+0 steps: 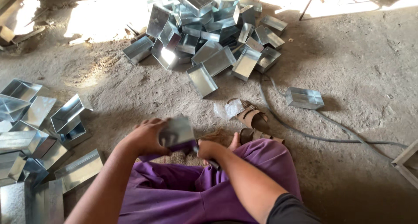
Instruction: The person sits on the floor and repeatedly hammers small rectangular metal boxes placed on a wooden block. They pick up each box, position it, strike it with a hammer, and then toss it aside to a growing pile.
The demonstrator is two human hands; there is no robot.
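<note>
I sit on a dirt floor with purple trousers [183, 189] over my knees. My left hand [146, 137] grips a small shiny sheet-metal box [177, 130], holding it by its left side just above my lap. My right hand [208, 149] is closed around a dark tool handle [213, 164] right beside the box's lower right edge. The working end of the tool is hidden behind the box and my hand.
A big heap of the same metal boxes [209, 28] lies ahead. Another group of metal boxes [35, 132] spreads on my left. One single box [305, 98] stands to the right by a grey cable [313, 132]. Brown sandals [252, 119] lie near my foot.
</note>
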